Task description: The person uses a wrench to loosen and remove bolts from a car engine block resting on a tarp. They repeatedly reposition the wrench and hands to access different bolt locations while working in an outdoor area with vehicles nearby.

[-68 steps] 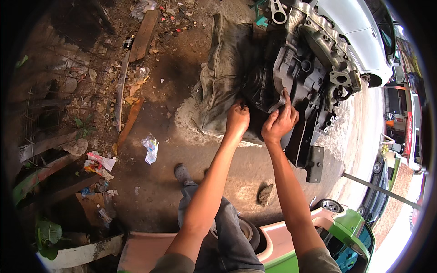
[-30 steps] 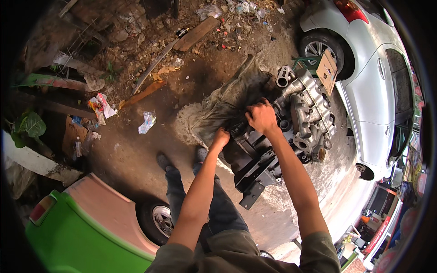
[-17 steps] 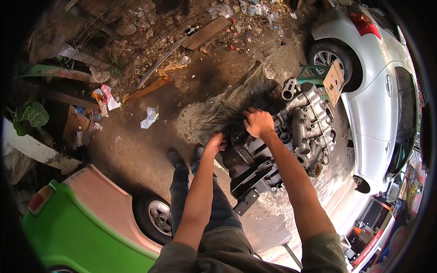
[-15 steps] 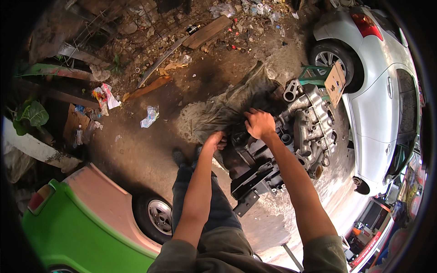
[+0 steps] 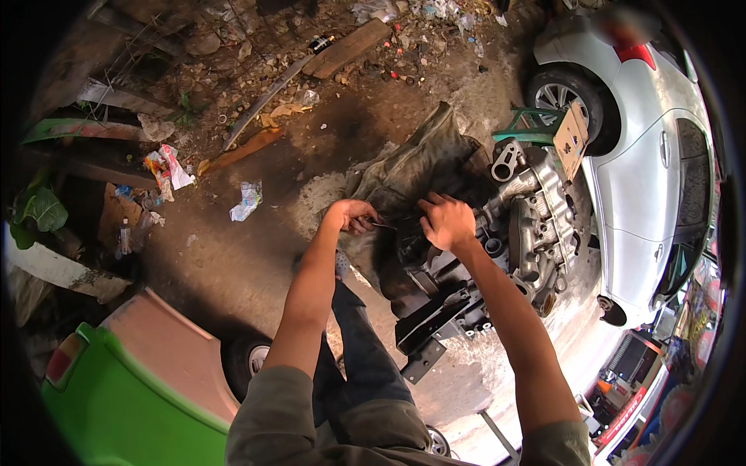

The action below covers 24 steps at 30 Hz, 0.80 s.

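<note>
A dismantled engine (image 5: 536, 225), dark metal with a silver cover along its right side, stands in front of me. My left hand (image 5: 355, 216) is closed around a thin metal rod-like tool (image 5: 386, 226) whose far end points toward the engine's left edge. My right hand (image 5: 448, 223) rests over the engine's dark upper part with bent fingers; what its fingertips grip is hidden. A dirty grey-green cloth (image 5: 416, 159) lies crumpled beyond and left of the engine. On the engine's far side sits a loose metal arm with a ring end (image 5: 507, 161).
A green stool (image 5: 522, 128) with a cardboard piece (image 5: 571, 140) stands beyond the engine, near a silver car (image 5: 637, 194). At the lower left is a green car (image 5: 132, 396). Wooden planks (image 5: 346, 50), litter and rubble cover the far ground.
My left hand has moved up and slightly left, away from the engine's side, and the thin tool now shows. My right hand has stayed over the engine. My view has shifted slightly.
</note>
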Each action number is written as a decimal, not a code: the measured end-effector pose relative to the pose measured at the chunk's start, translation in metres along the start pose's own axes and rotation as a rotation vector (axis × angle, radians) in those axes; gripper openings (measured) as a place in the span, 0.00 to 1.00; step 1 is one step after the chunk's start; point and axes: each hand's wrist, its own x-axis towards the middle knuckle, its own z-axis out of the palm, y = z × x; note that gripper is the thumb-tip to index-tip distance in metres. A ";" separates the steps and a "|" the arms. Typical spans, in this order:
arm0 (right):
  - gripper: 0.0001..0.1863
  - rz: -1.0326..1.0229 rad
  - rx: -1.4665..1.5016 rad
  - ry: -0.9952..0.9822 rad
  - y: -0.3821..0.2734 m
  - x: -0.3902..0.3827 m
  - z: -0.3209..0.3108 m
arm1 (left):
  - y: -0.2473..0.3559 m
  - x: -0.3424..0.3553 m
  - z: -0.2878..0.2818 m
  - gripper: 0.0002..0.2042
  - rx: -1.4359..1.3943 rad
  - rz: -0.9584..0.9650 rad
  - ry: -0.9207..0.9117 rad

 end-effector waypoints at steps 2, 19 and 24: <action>0.17 -0.013 -0.005 0.018 0.001 0.000 -0.001 | 0.005 0.000 -0.001 0.06 -0.003 -0.014 -0.024; 0.17 -0.047 0.021 0.057 -0.001 0.000 -0.001 | 0.012 0.005 -0.008 0.11 0.025 -0.014 -0.134; 0.20 -0.016 0.046 -0.019 -0.001 0.000 -0.004 | 0.007 0.007 -0.009 0.16 -0.055 -0.005 -0.127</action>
